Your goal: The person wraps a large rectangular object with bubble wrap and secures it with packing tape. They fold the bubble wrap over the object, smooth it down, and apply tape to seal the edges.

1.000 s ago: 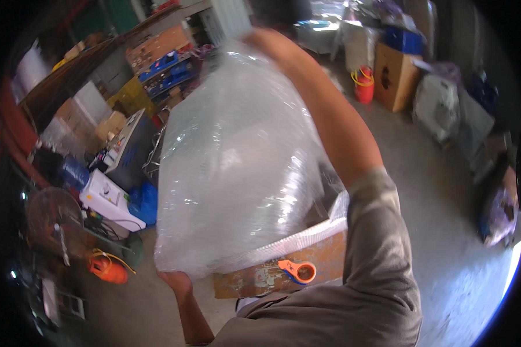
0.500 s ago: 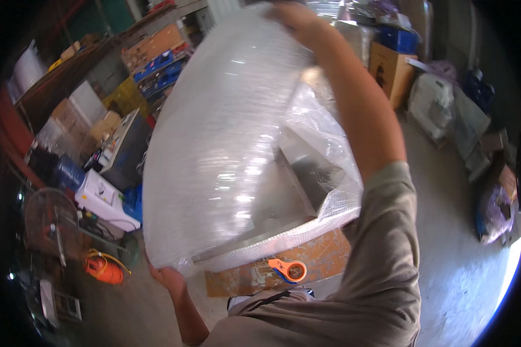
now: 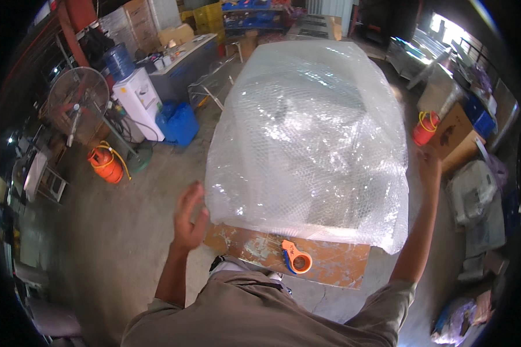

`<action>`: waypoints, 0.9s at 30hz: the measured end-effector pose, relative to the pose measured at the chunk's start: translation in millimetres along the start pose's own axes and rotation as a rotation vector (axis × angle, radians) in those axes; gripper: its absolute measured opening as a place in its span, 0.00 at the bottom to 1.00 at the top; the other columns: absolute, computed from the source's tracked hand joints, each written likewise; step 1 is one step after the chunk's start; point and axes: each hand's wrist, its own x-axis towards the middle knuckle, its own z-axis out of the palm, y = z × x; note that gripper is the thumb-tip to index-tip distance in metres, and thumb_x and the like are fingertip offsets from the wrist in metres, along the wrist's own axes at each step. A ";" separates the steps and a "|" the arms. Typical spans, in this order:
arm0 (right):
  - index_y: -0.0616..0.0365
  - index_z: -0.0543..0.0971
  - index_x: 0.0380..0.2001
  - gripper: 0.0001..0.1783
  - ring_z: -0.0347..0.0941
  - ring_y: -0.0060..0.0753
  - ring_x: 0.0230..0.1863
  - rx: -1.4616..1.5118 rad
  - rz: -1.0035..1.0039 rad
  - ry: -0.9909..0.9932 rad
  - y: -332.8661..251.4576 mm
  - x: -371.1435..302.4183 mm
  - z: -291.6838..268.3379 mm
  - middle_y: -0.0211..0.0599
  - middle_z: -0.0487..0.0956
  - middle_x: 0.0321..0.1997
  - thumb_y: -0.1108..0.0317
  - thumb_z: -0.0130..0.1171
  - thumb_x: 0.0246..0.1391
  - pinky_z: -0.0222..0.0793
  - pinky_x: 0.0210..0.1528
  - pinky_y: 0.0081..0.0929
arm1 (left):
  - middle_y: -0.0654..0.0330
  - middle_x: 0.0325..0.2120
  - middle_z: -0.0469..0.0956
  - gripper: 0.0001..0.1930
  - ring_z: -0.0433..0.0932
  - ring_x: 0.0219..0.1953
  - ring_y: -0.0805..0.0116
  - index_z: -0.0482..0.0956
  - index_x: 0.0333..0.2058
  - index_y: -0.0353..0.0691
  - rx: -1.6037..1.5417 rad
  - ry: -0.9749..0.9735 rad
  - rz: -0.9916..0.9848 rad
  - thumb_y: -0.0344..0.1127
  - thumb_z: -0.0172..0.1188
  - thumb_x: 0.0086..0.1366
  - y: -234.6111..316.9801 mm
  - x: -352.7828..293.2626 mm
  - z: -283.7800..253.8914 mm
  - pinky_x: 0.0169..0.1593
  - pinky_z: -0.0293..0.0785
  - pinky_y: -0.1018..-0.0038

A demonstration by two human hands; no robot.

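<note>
Your left hand point(image 3: 188, 217) is hovering, fingers spread and released, just beside the clear bubble-wrap sheet point(image 3: 312, 144). Your right hand point(image 3: 429, 168) is touching its far edge; I cannot tell its grip. An orange-and-blue tape dispenser point(image 3: 296, 258) is lying on the worn wooden board point(image 3: 341, 263) between them.

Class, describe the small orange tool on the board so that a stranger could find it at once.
Start at the big mound of bubble wrap covering the worktable. Just below its near edge lies a bare strip of worn wooden board. On that strip sits the tape dispenser, the only bright orange, ring-shaped thing there.

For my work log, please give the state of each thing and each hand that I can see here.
bubble wrap sheet: spread over the bench, held by no hand
tape dispenser: lying flat on bench edge
left hand: open, empty
right hand: open, empty
standing fan: upright
</note>
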 end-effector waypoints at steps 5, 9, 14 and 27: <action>0.66 0.83 0.43 0.23 0.80 0.34 0.42 0.800 0.104 -0.880 -210.2 -158.5 -29.5 0.46 0.84 0.39 0.52 0.64 0.61 0.74 0.43 0.32 | 0.47 0.60 0.72 0.22 0.73 0.62 0.50 0.78 0.59 0.36 0.243 -0.068 -0.129 0.29 0.63 0.66 -76.9 -20.6 -17.5 0.63 0.70 0.60; 0.67 0.77 0.56 0.36 0.80 0.51 0.48 0.504 0.027 -1.117 -306.0 -268.3 43.0 0.54 0.82 0.46 0.51 0.75 0.52 0.76 0.50 0.41 | 0.51 0.58 0.75 0.22 0.73 0.61 0.52 0.79 0.59 0.37 0.078 -0.214 -0.100 0.31 0.65 0.66 -83.6 -8.6 7.1 0.64 0.69 0.59; 0.69 0.78 0.53 0.27 0.80 0.53 0.50 0.403 0.090 -0.314 -366.0 -315.9 141.0 0.56 0.82 0.49 0.60 0.72 0.57 0.73 0.54 0.39 | 0.53 0.61 0.74 0.22 0.71 0.62 0.50 0.79 0.58 0.38 0.096 -0.404 0.126 0.34 0.65 0.66 -94.2 4.2 15.7 0.64 0.67 0.57; 0.67 0.80 0.42 0.15 0.79 0.25 0.40 0.896 0.477 -0.079 -411.8 -328.4 122.3 0.39 0.84 0.38 0.62 0.57 0.71 0.76 0.41 0.26 | 0.53 0.41 0.76 0.14 0.77 0.43 0.52 0.83 0.46 0.40 -0.091 -0.301 0.124 0.31 0.70 0.61 -139.7 -11.7 9.9 0.46 0.75 0.60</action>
